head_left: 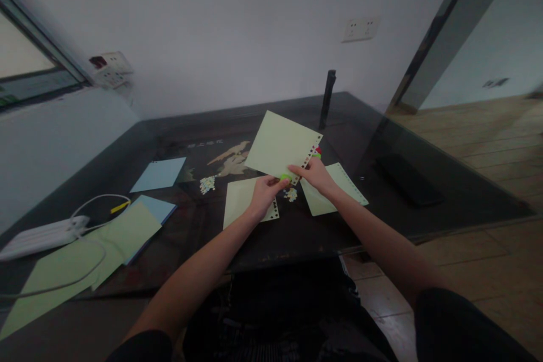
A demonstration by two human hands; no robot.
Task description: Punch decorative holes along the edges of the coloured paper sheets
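Observation:
A pale green sheet of paper (282,144) is held tilted above the table, small shaped holes running along its right edge. My left hand (265,195) is closed at its lower corner on a small bright green craft punch (285,179). My right hand (316,175) pinches the holed edge, thumb on top; its other fingers are partly hidden. Just beyond them a red and green piece (317,153) shows at the paper's edge; whether I grip it is unclear. Below lie two more punched sheets, a left one (237,201) and a right one (339,192), with paper bits (291,195) between.
Another heap of paper bits (207,184) lies left of centre. Farther left are a blue sheet (159,174), green sheets (63,266) and a white power strip (42,237) with a cable. A black upright object (327,99) stands at the back; a dark flat object (408,180) lies right.

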